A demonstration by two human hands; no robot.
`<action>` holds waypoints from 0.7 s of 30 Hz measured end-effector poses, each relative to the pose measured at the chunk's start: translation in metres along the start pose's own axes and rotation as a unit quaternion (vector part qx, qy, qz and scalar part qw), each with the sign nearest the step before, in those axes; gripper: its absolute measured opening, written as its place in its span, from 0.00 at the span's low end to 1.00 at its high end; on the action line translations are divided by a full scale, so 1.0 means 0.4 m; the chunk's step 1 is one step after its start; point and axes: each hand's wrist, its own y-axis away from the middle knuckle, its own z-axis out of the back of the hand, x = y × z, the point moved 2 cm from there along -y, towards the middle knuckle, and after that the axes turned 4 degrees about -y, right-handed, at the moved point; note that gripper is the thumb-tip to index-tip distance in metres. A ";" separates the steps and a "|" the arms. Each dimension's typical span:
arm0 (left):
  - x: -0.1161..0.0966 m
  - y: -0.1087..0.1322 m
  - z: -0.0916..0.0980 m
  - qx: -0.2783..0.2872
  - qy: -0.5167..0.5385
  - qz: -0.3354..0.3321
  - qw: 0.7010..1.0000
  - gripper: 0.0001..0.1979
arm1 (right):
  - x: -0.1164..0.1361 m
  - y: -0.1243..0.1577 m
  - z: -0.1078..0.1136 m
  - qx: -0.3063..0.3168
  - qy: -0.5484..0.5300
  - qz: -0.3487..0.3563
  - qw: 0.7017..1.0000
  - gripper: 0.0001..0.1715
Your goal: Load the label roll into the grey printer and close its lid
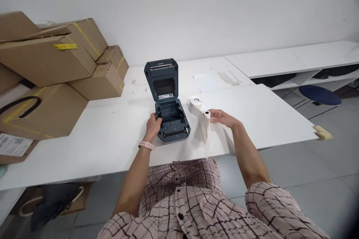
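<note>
A dark label printer (173,121) rests on the white table with its lid (162,76) raised and its inner bay exposed. My left hand (153,125) grips the printer's left side, thumb on the rim. To the right of the printer, my right hand (223,117) is closed with its fingertips on a small white paper roll (207,114). A loose paper strip (203,130) hangs down beside that roll. Just behind stands a larger label roll (195,101), upright on the table; paper appears to run between the two rolls.
Cardboard boxes (50,58) are piled on the left of the white table (112,149). A white sheet (204,82) lies behind the rolls. Yellowish tape (322,133) wraps the table's right corner. Beyond it is a blue stool (319,94), near a shelf; a dark bag (54,203) lies below.
</note>
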 end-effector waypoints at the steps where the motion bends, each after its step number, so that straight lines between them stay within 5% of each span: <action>1: 0.000 0.001 0.000 0.001 0.003 0.002 1.000 0.19 | 0.042 -0.009 -0.014 0.028 -0.015 0.017 0.999 0.17; 4: -0.002 0.003 0.000 0.001 0.012 0.008 1.000 0.18 | 0.188 -0.078 -0.065 0.114 0.003 0.094 0.989 0.23; 7: -0.004 0.002 0.002 -0.007 0.008 0.008 1.000 0.17 | 0.276 -0.207 -0.154 0.162 0.177 0.133 0.962 0.22; 13: 0.002 -0.006 -0.005 -0.008 0.009 0.011 1.000 0.17 | 0.199 -0.436 -0.334 0.160 0.538 -0.004 0.828 0.18; 17: 0.009 -0.010 -0.012 -0.004 0.022 0.006 1.000 0.18 | 0.160 -0.446 -0.359 0.173 0.550 -0.009 0.817 0.17; 21: 0.012 -0.005 -0.014 -0.002 0.040 0.001 0.999 0.19 | 0.169 -0.379 -0.355 0.161 0.546 0.037 0.822 0.23</action>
